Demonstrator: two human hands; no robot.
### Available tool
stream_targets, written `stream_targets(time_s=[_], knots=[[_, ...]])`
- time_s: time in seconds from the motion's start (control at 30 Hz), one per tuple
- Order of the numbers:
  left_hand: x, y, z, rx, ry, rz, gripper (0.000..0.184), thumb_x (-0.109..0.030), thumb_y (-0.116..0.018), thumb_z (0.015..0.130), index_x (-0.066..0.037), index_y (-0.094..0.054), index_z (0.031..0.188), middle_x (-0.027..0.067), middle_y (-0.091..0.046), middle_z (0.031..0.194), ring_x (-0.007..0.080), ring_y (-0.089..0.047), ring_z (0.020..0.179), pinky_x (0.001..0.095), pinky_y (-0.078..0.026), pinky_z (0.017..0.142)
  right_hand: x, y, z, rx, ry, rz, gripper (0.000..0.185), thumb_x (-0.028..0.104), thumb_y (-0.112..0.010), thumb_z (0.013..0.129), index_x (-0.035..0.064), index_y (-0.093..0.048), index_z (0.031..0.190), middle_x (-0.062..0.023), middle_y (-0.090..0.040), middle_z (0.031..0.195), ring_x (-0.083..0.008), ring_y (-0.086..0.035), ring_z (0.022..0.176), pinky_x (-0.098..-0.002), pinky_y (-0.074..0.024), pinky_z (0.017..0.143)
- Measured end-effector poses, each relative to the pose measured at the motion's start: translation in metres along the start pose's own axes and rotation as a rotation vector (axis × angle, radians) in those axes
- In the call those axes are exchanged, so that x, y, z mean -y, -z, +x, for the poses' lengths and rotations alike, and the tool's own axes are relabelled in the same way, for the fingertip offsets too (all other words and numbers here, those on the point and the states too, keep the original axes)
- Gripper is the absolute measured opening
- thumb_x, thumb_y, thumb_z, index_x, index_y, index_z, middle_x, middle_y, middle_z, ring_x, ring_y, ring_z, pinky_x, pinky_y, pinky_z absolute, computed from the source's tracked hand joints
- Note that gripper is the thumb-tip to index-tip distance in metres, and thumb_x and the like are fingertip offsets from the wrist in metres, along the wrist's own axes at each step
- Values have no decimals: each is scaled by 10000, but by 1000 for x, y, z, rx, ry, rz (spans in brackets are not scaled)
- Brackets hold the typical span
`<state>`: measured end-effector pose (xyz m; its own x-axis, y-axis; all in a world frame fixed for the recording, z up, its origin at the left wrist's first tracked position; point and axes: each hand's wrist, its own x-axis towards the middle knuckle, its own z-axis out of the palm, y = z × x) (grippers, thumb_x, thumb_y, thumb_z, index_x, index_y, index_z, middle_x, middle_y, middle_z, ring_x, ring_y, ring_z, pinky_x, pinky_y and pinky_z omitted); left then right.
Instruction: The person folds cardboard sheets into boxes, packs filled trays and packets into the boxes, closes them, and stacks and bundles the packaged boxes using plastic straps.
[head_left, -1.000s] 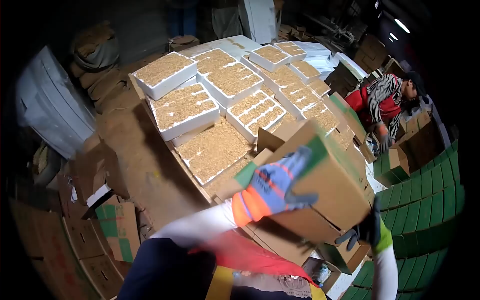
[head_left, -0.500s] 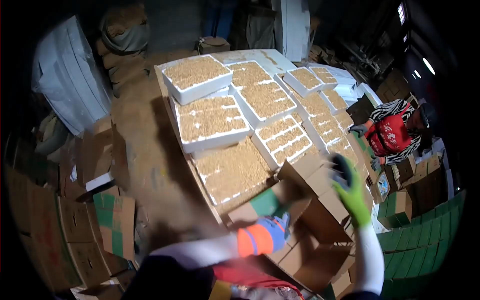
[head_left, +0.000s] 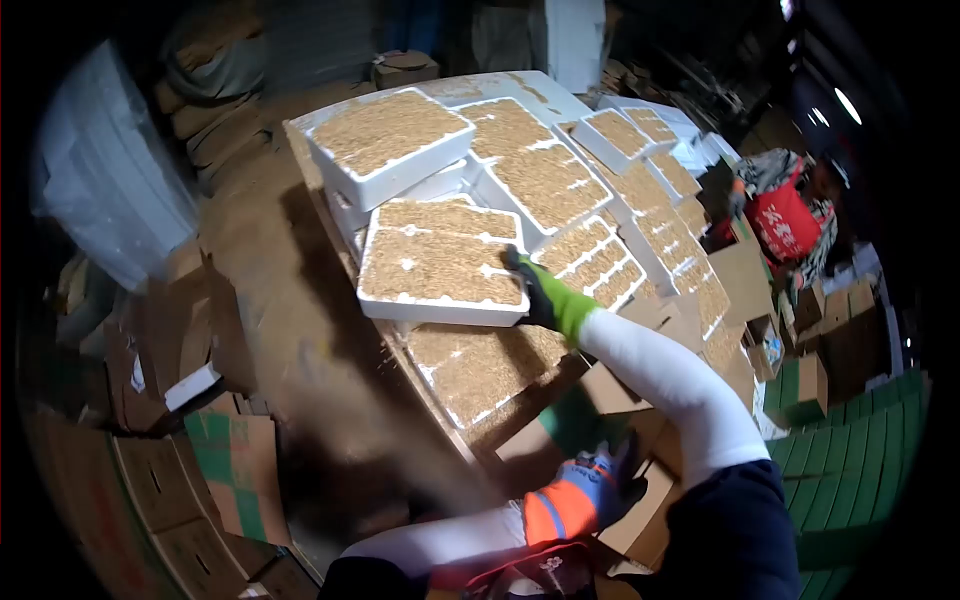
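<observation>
My right hand [head_left: 545, 298], in a black and lime-green glove, is closed on the right edge of a white foam tray [head_left: 445, 308]. A tan, grainy material with white dividers showing through fills that tray, which sits askew over another filled tray [head_left: 480, 370]. Low in the view is my left hand [head_left: 595, 490], in a blue, grey and orange glove. Its fingers look spread, beside an open cardboard box [head_left: 645, 515] with green and brown flaps. Part of the box is hidden behind my right arm.
More filled foam trays [head_left: 545, 185] cover the table, one stacked high at the far left [head_left: 390, 165]. Across on the right stands a person in a red apron [head_left: 785, 222]. Cardboard cartons [head_left: 235, 470] stand at left, green cartons [head_left: 850, 450] at right.
My right hand has moved left from above the cardboard box to the foam tray and taken hold of its edge. That tray has shifted and turned slightly. My left hand is now lower and further right.
</observation>
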<state>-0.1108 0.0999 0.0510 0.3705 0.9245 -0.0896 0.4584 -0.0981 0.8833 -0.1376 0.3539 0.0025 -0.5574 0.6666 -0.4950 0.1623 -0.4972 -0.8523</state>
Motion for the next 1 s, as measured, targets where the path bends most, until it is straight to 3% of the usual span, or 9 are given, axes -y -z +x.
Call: stream_targets(time_s=[0.2, 0.4, 0.43, 0.53, 0.67, 0.7, 0.8, 0.9, 1.0], knots=[[14, -6, 8, -21, -89, 160, 612, -424, -521, 899, -84, -370, 1385, 299, -470, 1281, 462, -535, 1069, 479, -475, 867, 10, 6, -48, -260, 425, -194, 709, 441, -653, 857, -16, -408, 1341, -157, -531, 1236, -230, -506, 1118, -323, -400, 962], [12, 10, 13, 162, -199, 330, 494, -303, -533, 923, -57, -451, 1343, 247, -486, 1309, 408, -560, 1071, 452, -462, 905, 55, 31, -311, -422, 199, -115, 560, 380, -573, 921, 16, -421, 1319, -120, -570, 1193, -160, -573, 1047, -270, -456, 917], [9, 11, 17, 97, -224, 174, 477, -276, -485, 954, -90, -404, 1386, 187, -422, 1400, 323, -491, 1205, 437, -411, 996, 50, 30, -350, -479, 226, -118, 544, 366, -543, 941, 18, -398, 1333, -123, -547, 1230, -162, -549, 1101, -282, -434, 966], [15, -4, 19, 416, -240, -1586, 506, -258, -449, 975, -116, -315, 1441, 144, -374, 1447, 258, -380, 1312, 408, -328, 1080, 15, 21, -440, -651, 271, 88, 550, 321, -509, 963, 26, -307, 1381, -119, -524, 1248, -171, -540, 1122, -322, -451, 979], [28, 0, 21, 39, -220, -467, 460, -293, -440, 984, -46, -400, 1370, 174, -538, 1282, 320, -566, 1104, 377, -462, 912, -66, 30, -499, -907, 365, -460, 499, 242, -574, 936, 64, -377, 1359, -66, -534, 1177, -140, -519, 1070, -301, -437, 903], [32, 2, 20, -86, -401, -20, 475, -300, -446, 976, -41, -395, 1371, 200, -534, 1279, 347, -565, 1097, 384, -459, 914, -66, 14, -496, -1012, 245, 51, 505, 226, -599, 921, 75, -384, 1353, -41, -551, 1119, -117, -535, 996, -281, -457, 846], [12, 6, 8, 32, -135, -51, 518, -262, -449, 967, -32, -329, 1415, 221, -497, 1321, 332, -523, 1164, 396, -421, 950, -97, 22, -492, -982, 207, 108, 527, 171, -647, 873, 87, -401, 1331, 21, -562, 948, -35, -520, 808, -190, -443, 683], [31, -8, 8, -71, -163, 69, 490, -259, -466, 954, -53, -394, 1393, 238, -513, 1294, 402, -524, 1151, 408, -443, 931, -99, 34, -484, -954, 27, -215, 620, 358, -660, 852, 54, -397, 1325, -97, -599, 1061, -185, -585, 923, -310, -471, 789], [50, 33, 36, -31, -205, -127, 457, -219, -525, 923, -59, -470, 1347, 184, -582, 1215, 297, -573, 1086, 370, -465, 898, -92, 49, -462, -821, -522, -657, 641, 526, -589, 848, 41, -472, 1251, -216, -634, 1033, -323, -621, 953, -396, -469, 839]])
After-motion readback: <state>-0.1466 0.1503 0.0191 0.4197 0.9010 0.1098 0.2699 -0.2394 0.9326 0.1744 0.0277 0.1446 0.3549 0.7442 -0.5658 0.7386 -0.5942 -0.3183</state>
